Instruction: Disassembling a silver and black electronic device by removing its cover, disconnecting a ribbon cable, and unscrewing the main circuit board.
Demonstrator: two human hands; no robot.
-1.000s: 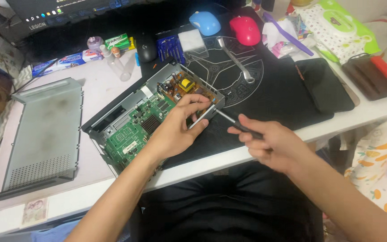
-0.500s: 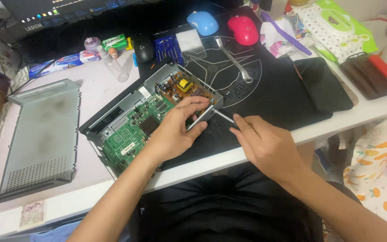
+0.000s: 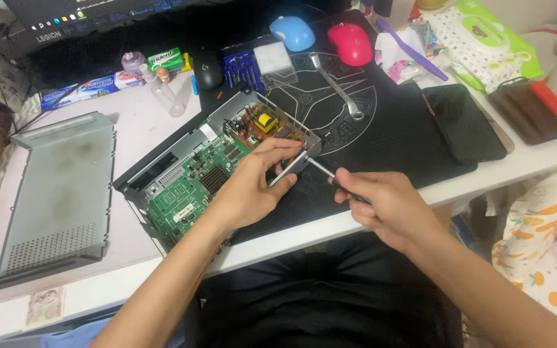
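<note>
**Green circuit board laid bare, screwdriver at its corner**

Green board and a smaller orange one sat exposed inside the opened metal chassis (image 3: 217, 164), which lay tilted across the white table (image 3: 130, 129) and the black mat (image 3: 381, 138), near the picture's centre. The left hand (image 3: 253, 187) rested on the chassis at its 4 o'clock corner, fingers curled closed around a thin metal rod or edge there; exactly what it pinched was hard to make out. The right hand (image 3: 388, 206) sat just beside it at 3 o'clock, its grip wrapped closed around the dark handle of a screwdriver (image 3: 320, 169), whose slim shaft pointed toward 10 o'clock and met the chassis corner. The tip was hidden behind the left hand's fingers.

The removed grey cover (image 3: 59, 193) lay at 9 o'clock of the chassis, its lower edge cut off by the frame. A spanner (image 3: 336, 85) lay on the mat at 1 o'clock, with a blue mouse (image 3: 293, 32) and a pink mouse (image 3: 351, 42) beyond it.
</note>
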